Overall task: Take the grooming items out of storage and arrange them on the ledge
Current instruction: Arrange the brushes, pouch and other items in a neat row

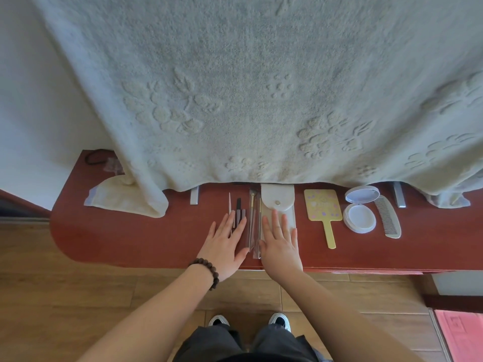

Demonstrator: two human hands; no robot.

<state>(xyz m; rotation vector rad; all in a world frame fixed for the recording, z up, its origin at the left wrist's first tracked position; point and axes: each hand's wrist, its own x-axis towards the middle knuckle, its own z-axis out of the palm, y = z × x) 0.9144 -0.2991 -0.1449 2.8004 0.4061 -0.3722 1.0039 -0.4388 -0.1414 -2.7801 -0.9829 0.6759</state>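
Observation:
On the red-brown ledge [130,239] lie several grooming items in a row. My left hand [226,246] lies flat with straight fingers over a few thin pencils and sticks [238,207]. My right hand [281,241] rests flat on a white snap pouch [277,201]. Between the hands sit clear sleeves holding slim brushes [253,220]. To the right lie a yellow hand mirror [323,209], an open white round compact [360,209] and a pale comb [389,218].
A large pale embossed towel [248,87] hangs over the back of the ledge. A folded cloth [117,197] and a black hair tie [94,158] lie at the left end. Wooden floor [65,296] is below, with pink paper [460,333] at lower right.

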